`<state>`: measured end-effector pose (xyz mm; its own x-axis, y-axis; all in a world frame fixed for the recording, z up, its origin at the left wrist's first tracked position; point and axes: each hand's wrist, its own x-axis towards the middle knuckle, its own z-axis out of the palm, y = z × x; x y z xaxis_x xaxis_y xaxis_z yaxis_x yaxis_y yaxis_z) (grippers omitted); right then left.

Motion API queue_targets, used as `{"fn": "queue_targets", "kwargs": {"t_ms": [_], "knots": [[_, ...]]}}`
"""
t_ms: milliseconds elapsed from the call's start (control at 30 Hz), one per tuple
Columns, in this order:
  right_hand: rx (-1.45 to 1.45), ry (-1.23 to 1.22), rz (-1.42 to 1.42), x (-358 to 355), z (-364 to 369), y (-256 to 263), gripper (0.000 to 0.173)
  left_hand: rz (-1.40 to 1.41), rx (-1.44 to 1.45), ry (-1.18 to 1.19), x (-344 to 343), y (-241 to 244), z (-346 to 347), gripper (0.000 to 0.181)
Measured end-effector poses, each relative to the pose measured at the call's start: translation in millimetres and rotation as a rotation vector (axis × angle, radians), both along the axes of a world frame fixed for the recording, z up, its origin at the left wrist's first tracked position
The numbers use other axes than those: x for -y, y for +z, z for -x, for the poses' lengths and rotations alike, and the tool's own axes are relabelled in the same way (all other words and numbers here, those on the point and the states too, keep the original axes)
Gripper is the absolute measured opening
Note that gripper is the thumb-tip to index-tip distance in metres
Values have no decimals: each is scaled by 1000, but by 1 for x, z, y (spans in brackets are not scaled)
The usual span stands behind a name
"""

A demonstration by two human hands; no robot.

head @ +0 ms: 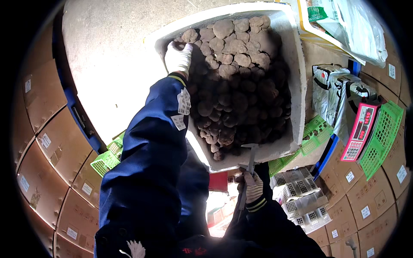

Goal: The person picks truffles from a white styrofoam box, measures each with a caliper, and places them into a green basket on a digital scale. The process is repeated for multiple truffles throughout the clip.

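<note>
A large white foam box lies in front of me, filled with dark brown, lumpy, roundish pieces that look like truffles or tubers. My left hand, in a white knit glove, reaches over the box's far left corner; its fingertips are at the pieces there, and whether they grip one cannot be told. Near the box's close edge my right hand, in a striped glove with dark fingertips, holds a metal vernier caliper. The caliper's jaws point up at the box rim. Both sleeves are dark blue; labels stick to the left one.
Cardboard cartons are stacked on both sides. To the right are a pink digital scale, a green plastic basket, silvery insulated bags and another foam box with plastic bags. White perforated baskets stand at lower right, a green basket at left.
</note>
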<state>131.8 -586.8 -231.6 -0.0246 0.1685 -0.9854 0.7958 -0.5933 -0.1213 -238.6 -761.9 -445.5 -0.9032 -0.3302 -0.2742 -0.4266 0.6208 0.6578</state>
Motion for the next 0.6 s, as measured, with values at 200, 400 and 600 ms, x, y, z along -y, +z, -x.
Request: {"fn": "queue_targets", "kwargs": {"t_ms": [200, 400, 600], "knots": [[-32, 13, 21, 7, 16, 5, 22, 6, -86, -276, -55, 37, -58, 41], [-82, 64, -1, 6, 26, 8, 25, -127, 32, -521, -88, 57, -119, 45], [-36, 33, -14, 3, 28, 6, 22, 478, -246, -438, -31, 51, -41, 27]]}}
